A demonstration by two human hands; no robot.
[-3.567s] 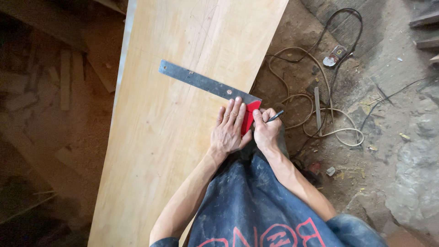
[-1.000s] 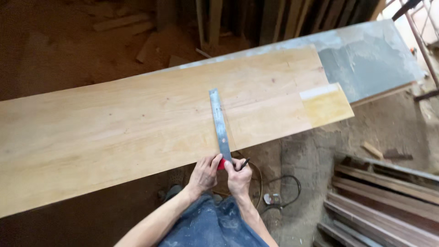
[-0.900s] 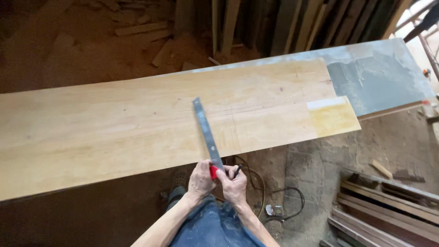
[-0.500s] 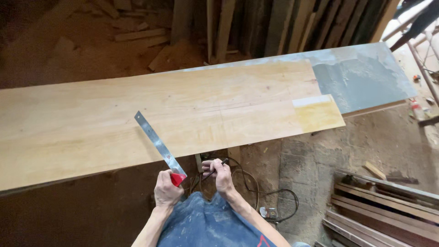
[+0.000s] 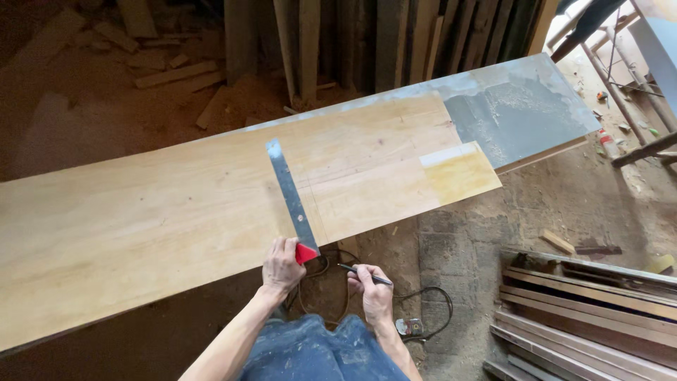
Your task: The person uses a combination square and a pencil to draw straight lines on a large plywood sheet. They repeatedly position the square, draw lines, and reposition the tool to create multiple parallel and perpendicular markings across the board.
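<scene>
A long pale wooden board (image 5: 155,212) runs across the view on a support. A try square lies across it: its steel blade (image 5: 289,194) reaches toward the far edge, and its red stock (image 5: 305,252) sits at the near edge. My left hand (image 5: 281,266) grips the red stock. My right hand (image 5: 372,289) is off the board, just below its near edge, holding a dark pencil (image 5: 365,274) that points left. A faint pencil line (image 5: 315,201) runs on the board right beside the blade.
A grey-coated panel (image 5: 518,113) lies under the board's right end. Planks (image 5: 585,310) are stacked on the dirt floor at lower right. Cables and a plug (image 5: 412,321) lie by my legs. Timber leans at the back (image 5: 395,42); offcuts litter the sawdust at upper left.
The square has been swung back upright across the board, its stock against the near edge. My right hand with the pencil has moved away from the square, down and right.
</scene>
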